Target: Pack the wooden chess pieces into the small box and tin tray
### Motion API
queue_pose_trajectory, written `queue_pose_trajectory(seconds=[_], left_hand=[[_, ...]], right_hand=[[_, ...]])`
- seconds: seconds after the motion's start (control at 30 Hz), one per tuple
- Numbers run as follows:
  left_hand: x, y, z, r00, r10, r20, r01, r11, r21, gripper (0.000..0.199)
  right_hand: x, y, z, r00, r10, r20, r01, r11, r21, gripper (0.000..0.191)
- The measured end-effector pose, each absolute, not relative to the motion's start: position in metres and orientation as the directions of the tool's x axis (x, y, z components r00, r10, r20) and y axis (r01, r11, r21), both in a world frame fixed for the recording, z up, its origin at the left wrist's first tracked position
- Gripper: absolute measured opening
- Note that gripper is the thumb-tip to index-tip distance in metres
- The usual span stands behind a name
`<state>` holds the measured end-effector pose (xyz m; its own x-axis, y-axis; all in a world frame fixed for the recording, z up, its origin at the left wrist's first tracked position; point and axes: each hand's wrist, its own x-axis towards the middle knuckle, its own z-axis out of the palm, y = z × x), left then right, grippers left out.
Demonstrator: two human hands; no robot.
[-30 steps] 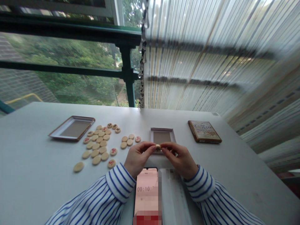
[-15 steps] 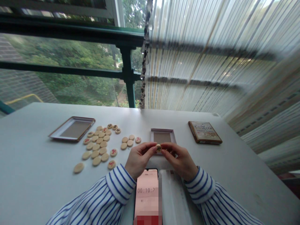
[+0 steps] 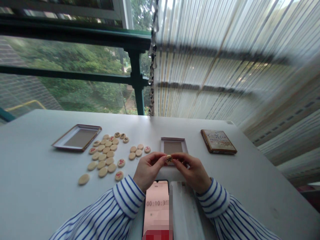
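Note:
One round xiangqi piece with a dark character is pinched between my two hands, its marked face toward me. My left hand grips its left edge with thumb and fingertips. From the other side, my right hand holds the right edge the same way. Behind and just under the fingers lies a shallow open box, its near part hidden by my hands. To the left, several loose pieces are spread on the white table, many blank side up, some showing red or dark characters.
An open box lid or tray lies at the far left, and a closed decorated box at the right. A phone showing a timer and a translucent white case lie between my forearms. A window and string curtain stand behind.
The piece has turned slightly in my fingertips, so its dark character faces me at a different angle. Both hands stay nearly in place. The phone's timer has advanced.

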<state>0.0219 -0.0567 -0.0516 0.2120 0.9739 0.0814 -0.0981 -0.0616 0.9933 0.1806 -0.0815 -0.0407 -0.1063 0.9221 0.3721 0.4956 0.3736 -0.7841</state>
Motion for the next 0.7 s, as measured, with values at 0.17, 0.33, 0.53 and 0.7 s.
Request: queue_pose_trajectory(seconds=[0.17, 0.33, 0.53, 0.7], left_hand=[[0.0223, -0.0555, -0.0548, 0.200, 0.979, 0.045, -0.124, -0.020, 0.992, 0.025], [0.0216, -0.0560, -0.0575, 0.240, 0.970, 0.050, -0.152, -0.013, 0.988, 0.026], [0.0219, -0.0570, -0.0544, 0.254, 0.965, 0.064, -0.157, -0.024, 0.987, 0.024], [0.0220, -0.0565, -0.0548, 0.256, 0.964, 0.064, -0.146, -0.027, 0.989, 0.024]], right_hand=[[0.1811, -0.0819, -0.0410, -0.164, 0.891, 0.423, 0.528, 0.442, -0.726, 0.019], [0.1803, -0.0831, -0.0357, -0.225, 0.854, 0.469, 0.542, 0.510, -0.668, 0.021], [0.1821, -0.0819, -0.0346, -0.258, 0.827, 0.500, 0.565, 0.549, -0.616, 0.023], [0.1824, -0.0822, -0.0351, -0.282, 0.821, 0.497, 0.624, 0.550, -0.554, 0.024]])
